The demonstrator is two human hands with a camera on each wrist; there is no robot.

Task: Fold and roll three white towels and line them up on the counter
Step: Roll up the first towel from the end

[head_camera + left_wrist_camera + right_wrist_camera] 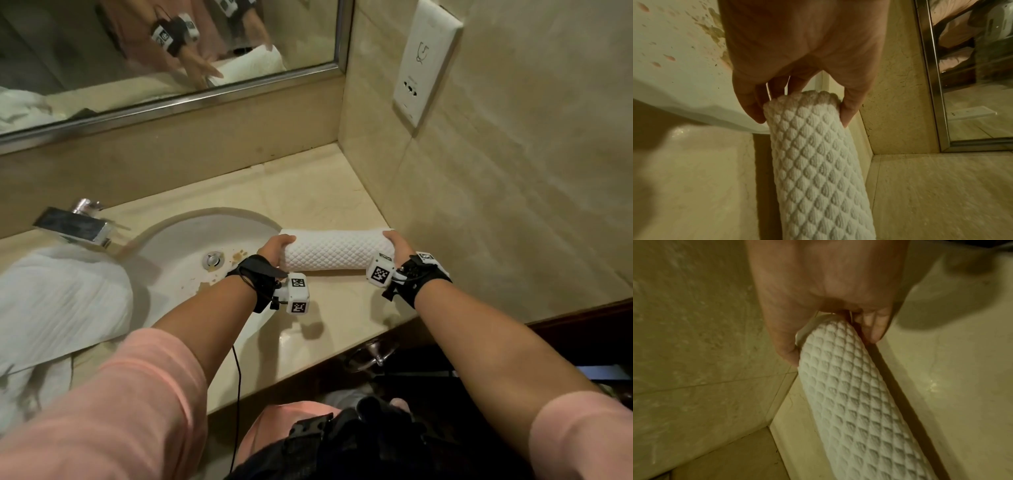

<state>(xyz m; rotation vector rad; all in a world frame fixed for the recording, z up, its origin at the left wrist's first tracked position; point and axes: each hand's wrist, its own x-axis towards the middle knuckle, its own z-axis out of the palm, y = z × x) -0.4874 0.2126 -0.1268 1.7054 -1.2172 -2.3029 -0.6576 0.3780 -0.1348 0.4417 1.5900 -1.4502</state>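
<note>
A rolled white towel (334,250) with a quilted diamond pattern lies crosswise on the beige counter (342,308), right of the sink. My left hand (275,248) grips its left end, thumb and fingers curled round the roll (818,162). My right hand (399,245) grips the right end, close to the side wall; its fingers wrap the towel (849,394). Other white towels (58,301) lie loose in a heap on the counter at the left.
A white sink basin (191,246) with brown stains and a metal drain sits left of the roll. A chrome faucet (73,224) stands behind it. A mirror (154,51) runs along the back wall, and a wall socket (423,65) is on the right wall.
</note>
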